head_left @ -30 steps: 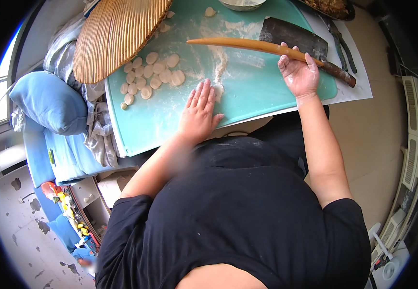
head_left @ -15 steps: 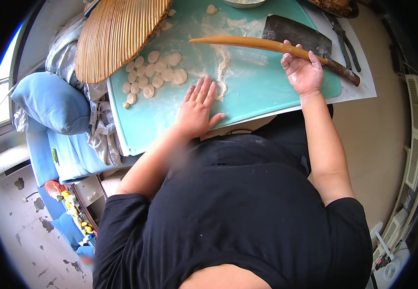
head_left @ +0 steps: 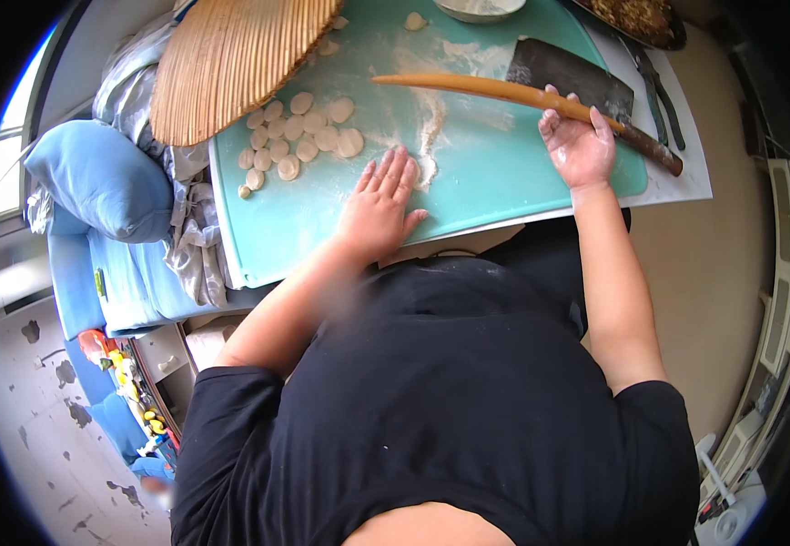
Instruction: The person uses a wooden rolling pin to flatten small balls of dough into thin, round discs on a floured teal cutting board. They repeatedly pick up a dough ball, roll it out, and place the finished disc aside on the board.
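My left hand [head_left: 379, 207] lies flat, palm down, on the green mat [head_left: 477, 187], its floury fingers stretched out beside a streak of flour [head_left: 428, 136]. To its left are several small flat dough rounds [head_left: 307, 148]. My right hand [head_left: 582, 150] is turned palm up, fingers curled around a tapered wooden rolling pin [head_left: 468, 84] that points left. Behind the pin rests a dark-bladed cleaver [head_left: 563, 77]. A darker brown length continues at the pin's right end; whether it is the pin or the cleaver's handle, I cannot tell.
A round slatted tray [head_left: 240, 68] overhangs the mat's far left corner. At the far edge stands a white bowl [head_left: 480, 9]. Dark-handled scissors or pliers [head_left: 657, 96] lie at the right, near a dish of brown food [head_left: 636, 18]. A blue cushion [head_left: 99, 182] sits left.
The view has shifted a little, so the mat and the things on it appear slightly further right. Both hands keep nearly the same poses, the right still around the rolling pin.
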The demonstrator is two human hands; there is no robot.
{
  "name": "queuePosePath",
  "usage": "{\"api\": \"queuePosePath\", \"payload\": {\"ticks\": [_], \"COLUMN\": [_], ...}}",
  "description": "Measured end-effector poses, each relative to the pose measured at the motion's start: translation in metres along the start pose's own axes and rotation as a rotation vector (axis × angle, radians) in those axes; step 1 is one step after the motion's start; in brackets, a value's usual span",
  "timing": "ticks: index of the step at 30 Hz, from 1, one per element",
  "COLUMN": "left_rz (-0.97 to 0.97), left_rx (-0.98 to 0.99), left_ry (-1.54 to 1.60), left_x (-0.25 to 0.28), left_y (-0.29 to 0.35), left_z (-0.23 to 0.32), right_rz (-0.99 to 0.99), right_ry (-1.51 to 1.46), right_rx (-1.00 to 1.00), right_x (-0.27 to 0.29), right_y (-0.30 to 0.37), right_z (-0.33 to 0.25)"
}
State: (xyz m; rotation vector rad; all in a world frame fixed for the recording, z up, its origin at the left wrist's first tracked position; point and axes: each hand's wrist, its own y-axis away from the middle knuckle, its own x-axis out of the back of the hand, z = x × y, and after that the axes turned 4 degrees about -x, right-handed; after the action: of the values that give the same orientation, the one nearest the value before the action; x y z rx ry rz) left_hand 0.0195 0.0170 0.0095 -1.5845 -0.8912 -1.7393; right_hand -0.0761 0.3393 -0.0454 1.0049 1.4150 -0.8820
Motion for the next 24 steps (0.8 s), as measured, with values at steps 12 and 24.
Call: {"api": "queuePosePath", "payload": {"ticks": [12,24], "left_rz": [-0.066,0.321], "left_rx": [0.447,0.424], "left_ry": [-0.114,0.062], "left_x": [0.0,-0.016], "left_y": [-0.017,-0.135], "left_z": [-0.108,-0.175], "right_rz": [-0.001,0.004], "right_ry": [0.029,0.001], "right_rx": [-0.008,0.01], "right_x": [-0.003,-0.011], "right_y": [-0.001,0.0], "right_z": [0.002,0.006]}}
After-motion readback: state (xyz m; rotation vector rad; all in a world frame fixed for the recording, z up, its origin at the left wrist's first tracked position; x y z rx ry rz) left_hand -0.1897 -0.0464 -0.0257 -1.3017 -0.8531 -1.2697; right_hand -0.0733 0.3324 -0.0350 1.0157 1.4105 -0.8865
